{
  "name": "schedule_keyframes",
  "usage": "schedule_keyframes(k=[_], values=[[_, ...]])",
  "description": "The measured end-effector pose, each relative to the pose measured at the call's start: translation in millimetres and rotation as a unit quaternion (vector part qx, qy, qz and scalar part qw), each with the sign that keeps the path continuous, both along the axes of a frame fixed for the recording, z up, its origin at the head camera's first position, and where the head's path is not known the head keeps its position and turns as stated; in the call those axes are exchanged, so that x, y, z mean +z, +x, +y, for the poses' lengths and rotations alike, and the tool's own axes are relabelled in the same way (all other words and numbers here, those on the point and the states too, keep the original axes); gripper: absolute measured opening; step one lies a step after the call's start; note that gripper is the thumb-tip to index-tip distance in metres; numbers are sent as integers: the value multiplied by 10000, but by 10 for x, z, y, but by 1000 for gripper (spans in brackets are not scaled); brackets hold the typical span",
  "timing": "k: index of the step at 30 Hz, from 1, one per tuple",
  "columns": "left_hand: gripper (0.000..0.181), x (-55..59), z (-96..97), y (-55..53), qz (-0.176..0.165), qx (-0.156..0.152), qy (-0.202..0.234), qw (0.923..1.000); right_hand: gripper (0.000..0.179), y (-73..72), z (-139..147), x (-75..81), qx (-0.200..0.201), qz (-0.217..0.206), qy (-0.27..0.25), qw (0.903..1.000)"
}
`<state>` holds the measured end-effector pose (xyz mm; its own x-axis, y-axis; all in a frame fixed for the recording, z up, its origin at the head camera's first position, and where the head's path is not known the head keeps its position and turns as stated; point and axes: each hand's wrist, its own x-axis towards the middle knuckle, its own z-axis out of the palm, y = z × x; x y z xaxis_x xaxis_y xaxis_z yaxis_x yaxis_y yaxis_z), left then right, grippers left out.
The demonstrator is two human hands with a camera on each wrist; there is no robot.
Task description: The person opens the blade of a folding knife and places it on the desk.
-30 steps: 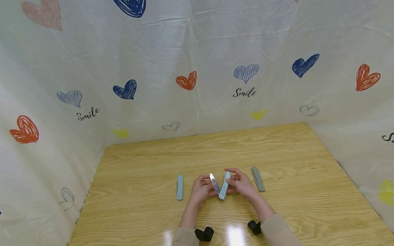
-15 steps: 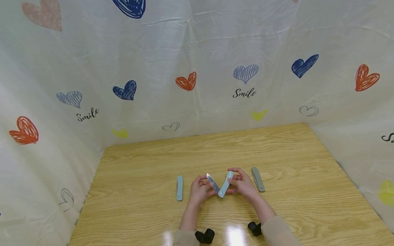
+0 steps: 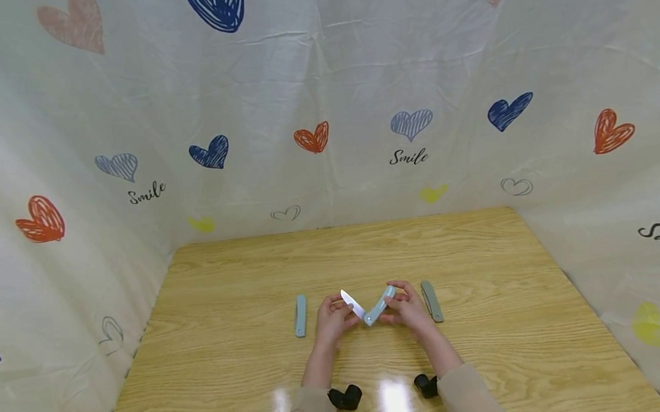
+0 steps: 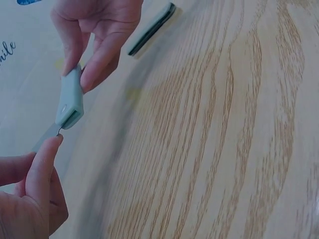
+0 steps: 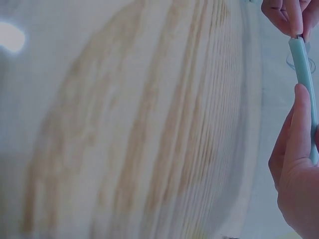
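Both hands hold a light-blue folding knife [image 3: 380, 304] partly unfolded in a wide V above the middle of the table. My left hand [image 3: 331, 318] pinches the shiny blade [image 3: 351, 303] between thumb and fingers; in the left wrist view the thumb lies near the pivot end. My right hand [image 3: 408, 306] grips the handle [image 4: 71, 97] near its far end, its thumb along the side in the right wrist view. Left of the hands lies a folded light-blue knife [image 3: 300, 316]. A folded grey-green knife [image 3: 432, 300] lies to the right, beside the right hand.
The wood-grain table [image 3: 223, 278] stretches out around the hands. A pale curtain [image 3: 353, 82] printed with hearts hangs at the back and both sides. Each wrist carries a black camera mount [image 3: 345, 398] over the sleeve.
The knife's blade and handle have swung wider apart, the blade tip going left and the handle end right. The two knives on the table have stayed put.
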<state>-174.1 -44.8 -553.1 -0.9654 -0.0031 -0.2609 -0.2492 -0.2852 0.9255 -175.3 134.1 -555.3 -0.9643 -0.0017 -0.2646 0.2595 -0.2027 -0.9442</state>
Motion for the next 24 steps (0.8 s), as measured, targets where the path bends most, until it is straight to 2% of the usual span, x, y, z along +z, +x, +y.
schedule_keyframes(k=[8, 18, 24], values=[[33, 4, 43, 2, -11, 378, 373, 9986, 43, 32, -13, -8, -185, 243, -272, 9992], [30, 16, 113, 7, -12, 799, 647, 9947, 42, 43, -65, -7, -789, 52, -697, 9944], [29, 5, 158, -10, 88, 1071, 824, 9908, 41, 61, -93, 17, -1013, 35, -872, 9910]])
